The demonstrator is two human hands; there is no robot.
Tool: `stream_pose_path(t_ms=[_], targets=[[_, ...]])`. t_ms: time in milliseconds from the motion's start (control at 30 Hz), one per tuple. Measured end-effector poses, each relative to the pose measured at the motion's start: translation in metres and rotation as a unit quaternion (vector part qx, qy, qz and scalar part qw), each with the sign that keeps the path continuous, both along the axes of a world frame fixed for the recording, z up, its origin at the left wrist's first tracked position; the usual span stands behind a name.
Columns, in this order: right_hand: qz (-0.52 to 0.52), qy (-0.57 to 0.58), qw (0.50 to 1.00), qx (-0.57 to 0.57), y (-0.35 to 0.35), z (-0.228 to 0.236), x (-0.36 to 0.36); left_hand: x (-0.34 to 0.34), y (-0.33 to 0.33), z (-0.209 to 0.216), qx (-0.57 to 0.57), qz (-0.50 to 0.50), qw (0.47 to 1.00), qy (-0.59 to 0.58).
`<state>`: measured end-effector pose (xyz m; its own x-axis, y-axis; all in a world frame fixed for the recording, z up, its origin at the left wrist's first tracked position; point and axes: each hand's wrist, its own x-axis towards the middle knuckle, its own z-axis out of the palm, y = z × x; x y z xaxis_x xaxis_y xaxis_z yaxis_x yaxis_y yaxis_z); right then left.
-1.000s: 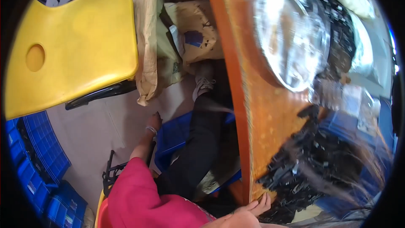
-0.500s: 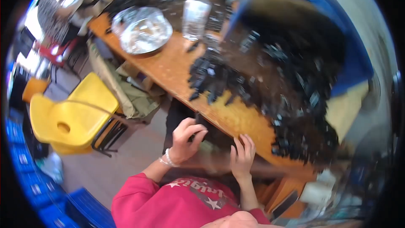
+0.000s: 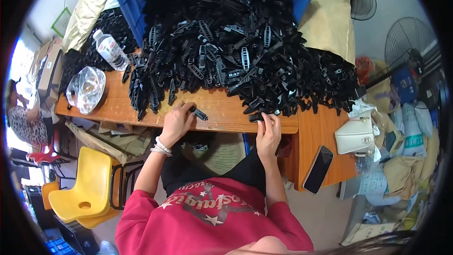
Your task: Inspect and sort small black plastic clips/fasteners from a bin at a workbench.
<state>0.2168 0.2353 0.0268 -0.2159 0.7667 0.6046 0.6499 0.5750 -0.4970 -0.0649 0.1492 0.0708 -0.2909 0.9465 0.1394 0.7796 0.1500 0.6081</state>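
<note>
My left hand, with white bracelets on its wrist, is closed on a small, long black plastic part that sticks out past the fingertips, just over the table's front edge. Further right, the thumb and fingers of my right hand pinch another black plastic part near the same edge. A large pile of similar black plastic parts, some with ladder-like slots, spreads over the wooden table in front of both hands.
Behind the pile lies a blue bin on its side. A clear bottle and a plastic-covered bowl stand at the left. A phone and white handbag are at the right. A yellow chair stands left; another person sits beyond.
The view has swung from the left to face the pile. My right hand, earlier with fingers spread at the table edge, now pinches a black part. My left hand has come over the table.
</note>
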Motion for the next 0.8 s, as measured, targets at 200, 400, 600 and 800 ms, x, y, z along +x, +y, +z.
stream_pose_path(t_ms=[200, 400, 600, 800], targets=[[0.133, 0.039, 0.989, -0.051, 0.006, -0.009, -0.014, 0.012, 0.004, -0.015, 0.078, -0.085, 0.993, -0.001], [0.111, 0.033, 0.993, -0.037, 0.009, 0.0, -0.007, 0.03, 0.004, -0.028, 0.134, -0.113, 0.984, -0.041], [0.112, -0.037, 0.993, -0.032, 0.009, 0.004, -0.023, 0.024, -0.001, -0.033, 0.115, -0.153, 0.979, -0.073], [0.071, 0.069, 0.994, -0.056, -0.004, 0.006, -0.027, 0.03, 0.001, -0.04, 0.146, -0.12, 0.98, -0.054]])
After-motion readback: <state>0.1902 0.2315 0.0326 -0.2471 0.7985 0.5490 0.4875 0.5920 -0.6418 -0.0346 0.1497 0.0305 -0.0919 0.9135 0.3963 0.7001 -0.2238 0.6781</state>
